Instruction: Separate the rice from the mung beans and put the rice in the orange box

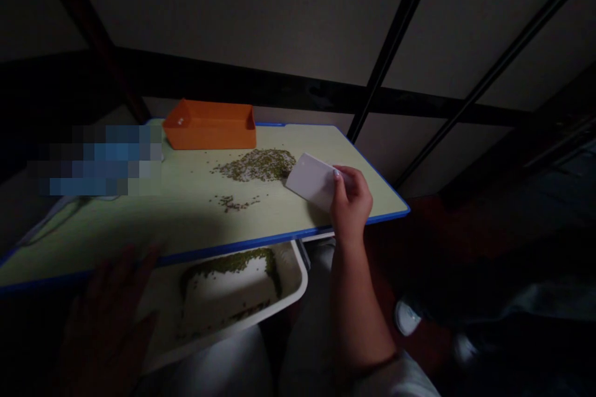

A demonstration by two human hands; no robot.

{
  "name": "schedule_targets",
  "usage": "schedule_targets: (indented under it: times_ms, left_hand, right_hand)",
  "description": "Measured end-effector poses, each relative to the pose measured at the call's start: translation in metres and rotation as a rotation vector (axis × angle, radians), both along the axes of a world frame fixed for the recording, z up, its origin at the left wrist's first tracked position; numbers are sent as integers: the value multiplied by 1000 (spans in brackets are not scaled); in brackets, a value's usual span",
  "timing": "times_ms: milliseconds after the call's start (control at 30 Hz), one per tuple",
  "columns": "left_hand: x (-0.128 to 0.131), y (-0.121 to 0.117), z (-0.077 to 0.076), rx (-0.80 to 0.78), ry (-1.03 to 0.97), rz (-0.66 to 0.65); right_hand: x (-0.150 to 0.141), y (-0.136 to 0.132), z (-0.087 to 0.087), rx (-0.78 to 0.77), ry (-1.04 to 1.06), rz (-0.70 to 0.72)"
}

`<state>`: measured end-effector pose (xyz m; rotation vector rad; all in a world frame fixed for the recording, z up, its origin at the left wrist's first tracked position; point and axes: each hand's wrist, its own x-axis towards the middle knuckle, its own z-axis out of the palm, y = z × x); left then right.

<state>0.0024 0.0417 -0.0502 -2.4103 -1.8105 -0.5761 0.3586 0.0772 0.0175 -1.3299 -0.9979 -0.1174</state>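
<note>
My right hand grips a flat white scraper-like plate between thumb and fingers. The plate is tilted, its left edge at the right side of a pile of small mixed green and pale grains on the table. A smaller scatter of brownish grains lies in front of the pile. In deep shadow at lower left, my left hand has its fingers apart and holds nothing visible. It is over the left end of a white tray, in which green grains line the far side.
An orange open bin stands at the table's back left. A pixelated blue object is on the left, with a pale cable running from it. Panelled wall rises behind the table. A shoe shows on the floor at right.
</note>
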Motion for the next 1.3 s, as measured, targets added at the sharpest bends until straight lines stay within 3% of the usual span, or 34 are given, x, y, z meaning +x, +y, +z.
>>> schedule_targets:
  times_ms: [200, 367, 533, 700, 900, 1300]
  left_hand:
    - [-3, -5, 3, -32, -47, -55]
    - [23, -1, 21, -56, -11, 53]
    - [40, 9, 34, -28, 43, 53]
    - [22, 7, 21, -29, 29, 54]
    - [-7, -1, 1, -42, -41, -42]
    - [-3, -4, 6, -55, -60, -32]
  right_hand:
    - [-14, 11, 3, -63, 56, 71]
    - [-17, 16, 5, -84, 97, 125]
    - [-17, 18, 5, -88, 108, 176]
    - [-19, 15, 7, -110, 104, 181]
    - [-19, 13, 7, -99, 134, 211]
    - [-20, 15, 5, -94, 138, 220]
